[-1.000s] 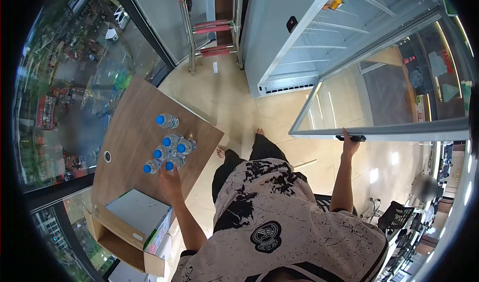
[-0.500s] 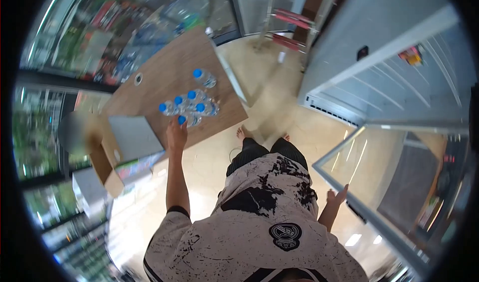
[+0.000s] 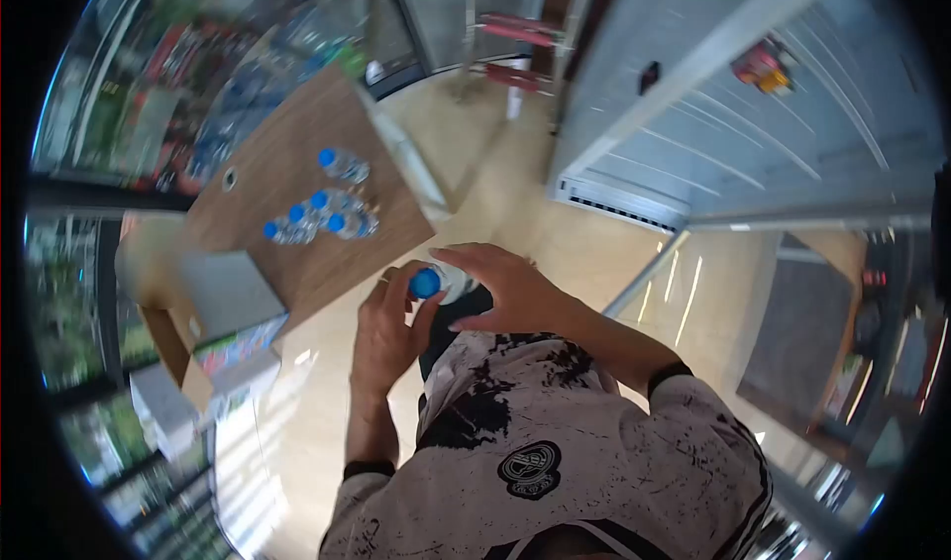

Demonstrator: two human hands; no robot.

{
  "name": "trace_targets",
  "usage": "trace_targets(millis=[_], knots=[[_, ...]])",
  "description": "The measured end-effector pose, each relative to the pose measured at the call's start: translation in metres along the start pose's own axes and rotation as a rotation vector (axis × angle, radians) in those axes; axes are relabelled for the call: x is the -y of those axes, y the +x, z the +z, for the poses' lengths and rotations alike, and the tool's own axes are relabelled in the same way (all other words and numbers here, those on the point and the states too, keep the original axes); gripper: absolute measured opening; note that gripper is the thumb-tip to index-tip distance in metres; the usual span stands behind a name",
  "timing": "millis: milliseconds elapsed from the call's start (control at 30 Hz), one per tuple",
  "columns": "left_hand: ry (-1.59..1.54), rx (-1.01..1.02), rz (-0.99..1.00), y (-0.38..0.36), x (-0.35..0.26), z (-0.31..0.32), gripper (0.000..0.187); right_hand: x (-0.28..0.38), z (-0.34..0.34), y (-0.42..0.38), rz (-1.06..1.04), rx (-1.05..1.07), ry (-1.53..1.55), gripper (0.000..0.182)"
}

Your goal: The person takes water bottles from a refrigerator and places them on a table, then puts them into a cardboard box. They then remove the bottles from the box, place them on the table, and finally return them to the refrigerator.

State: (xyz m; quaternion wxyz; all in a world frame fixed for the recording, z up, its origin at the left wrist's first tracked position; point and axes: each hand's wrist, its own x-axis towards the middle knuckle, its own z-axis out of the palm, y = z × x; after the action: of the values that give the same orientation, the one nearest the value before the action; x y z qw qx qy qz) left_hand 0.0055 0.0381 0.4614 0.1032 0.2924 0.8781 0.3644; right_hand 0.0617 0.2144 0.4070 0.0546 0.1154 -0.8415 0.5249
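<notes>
A clear bottle with a blue cap (image 3: 426,283) is held in front of my body, off the table. The fingers of my left hand (image 3: 392,324) are closed round its cap end. My right hand (image 3: 503,288) is at the bottle's other side, fingers spread and curved, with the thumb apart; whether it touches the bottle is hard to tell. Several more blue-capped bottles (image 3: 343,165) stand on the wooden table (image 3: 297,129) at the left.
An open cardboard box (image 3: 223,293) sits at the table's left edge. At the right is an upright fridge (image 3: 634,95) with its glass door (image 3: 644,278) swung open and a colourful packet (image 3: 763,65) inside. A ladder (image 3: 515,30) stands at the back.
My left hand has lifted one bottle off the table and brought it in front of my body. My right hand has moved from the fridge door to beside that bottle.
</notes>
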Motion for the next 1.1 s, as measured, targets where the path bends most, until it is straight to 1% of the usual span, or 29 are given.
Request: trace_targets(millis=[33, 100, 133, 167, 233, 267, 300, 367, 400, 433, 467, 500, 533, 567, 600, 633, 700, 767, 800, 833, 867, 900, 967, 1033, 1067, 1100], knots=[[-0.057, 0.014, 0.048, 0.004, 0.000, 0.010, 0.032, -0.002, -0.007, -0.004, 0.029, -0.037, -0.030, 0.072], [-0.159, 0.053, 0.118, 0.015, 0.000, 0.028, 0.031, -0.006, -0.020, -0.011, 0.188, -0.043, -0.101, 0.061], [-0.233, 0.101, 0.111, 0.019, -0.002, 0.039, 0.031, -0.008, -0.024, -0.017, 0.198, -0.102, -0.168, 0.056], [-0.249, 0.108, 0.127, 0.024, 0.000, 0.051, 0.031, -0.013, -0.023, -0.024, 0.208, -0.112, -0.187, 0.056], [-0.209, 0.217, 0.280, 0.036, 0.005, 0.077, 0.031, -0.038, -0.017, -0.043, 0.296, -0.240, -0.228, 0.056], [-0.180, 0.285, 0.253, 0.040, 0.009, 0.090, 0.034, -0.053, -0.016, -0.051, 0.312, -0.276, -0.262, 0.055], [-0.181, 0.301, 0.264, 0.046, 0.013, 0.097, 0.034, -0.065, -0.017, -0.060, 0.323, -0.292, -0.263, 0.055], [-0.341, 0.357, 0.177, 0.058, 0.019, 0.108, 0.037, -0.084, -0.024, -0.074, 0.442, -0.355, -0.134, 0.054], [-0.270, 0.259, 0.161, 0.062, 0.033, 0.108, 0.039, -0.113, -0.022, -0.089, 0.476, -0.437, -0.169, 0.053], [-0.183, 0.155, -0.005, 0.062, 0.061, 0.109, 0.047, -0.137, -0.025, -0.102, 0.480, -0.443, -0.171, 0.053], [0.071, -0.020, 0.154, 0.062, 0.125, 0.115, 0.042, -0.160, -0.032, -0.114, 0.567, -0.538, -0.137, 0.052], [-0.348, -0.202, -0.265, 0.060, 0.176, 0.116, 0.040, -0.182, -0.039, -0.126, 0.655, -0.626, -0.098, 0.051], [0.253, -0.544, -0.111, 0.063, 0.154, 0.089, 0.042, -0.207, -0.047, -0.136, 0.672, -0.681, -0.151, 0.052], [0.380, -0.664, -0.261, 0.063, 0.163, 0.073, 0.045, -0.226, -0.059, -0.143, 0.688, -0.730, -0.204, 0.052], [0.562, -0.743, -0.233, 0.056, 0.176, 0.060, 0.048, -0.239, -0.072, -0.145, 0.737, -0.783, -0.274, 0.053], [0.746, -0.812, -0.189, 0.050, 0.188, 0.048, 0.050, -0.265, -0.081, -0.155, 0.758, -0.807, -0.342, 0.055], [0.789, -0.793, -0.193, 0.046, 0.203, 0.041, 0.052, -0.289, -0.112, -0.156, 0.820, -0.820, -0.299, 0.057], [0.824, -0.796, -0.208, 0.048, 0.231, 0.041, 0.054, -0.328, -0.133, -0.160, 0.780, -0.908, -0.351, 0.057], [0.706, -0.639, -0.248, 0.046, 0.255, 0.043, 0.053, -0.348, -0.143, -0.161, 0.796, -0.940, -0.378, 0.058], [0.586, -0.482, -0.287, 0.046, 0.257, 0.048, 0.053, -0.362, -0.155, -0.158, 0.831, -0.928, -0.375, 0.058], [0.557, -0.485, -0.331, 0.045, 0.259, 0.054, 0.047, -0.377, -0.164, -0.153, 0.786, -0.969, -0.415, 0.058], [0.560, -0.487, -0.355, 0.044, 0.264, 0.057, 0.047, -0.391, -0.170, -0.150, 0.743, -1.006, -0.454, 0.057], [0.740, -0.516, -0.386, 0.044, 0.281, 0.057, 0.042, -0.420, -0.185, -0.141, 0.719, -0.992, -0.485, 0.057], [0.727, -0.503, -0.459, 0.043, 0.279, 0.056, 0.038, -0.444, -0.196, -0.133, 1.071, -0.902, -0.440, 0.061], [0.715, -0.492, -0.507, 0.042, 0.273, 0.054, 0.035, -0.458, -0.203, -0.132, 1.155, -0.756, -0.375, 0.060], [0.715, -0.497, -0.528, 0.041, 0.269, 0.054, 0.035, -0.471, -0.204, -0.130, 1.147, -0.737, -0.380, 0.060]])
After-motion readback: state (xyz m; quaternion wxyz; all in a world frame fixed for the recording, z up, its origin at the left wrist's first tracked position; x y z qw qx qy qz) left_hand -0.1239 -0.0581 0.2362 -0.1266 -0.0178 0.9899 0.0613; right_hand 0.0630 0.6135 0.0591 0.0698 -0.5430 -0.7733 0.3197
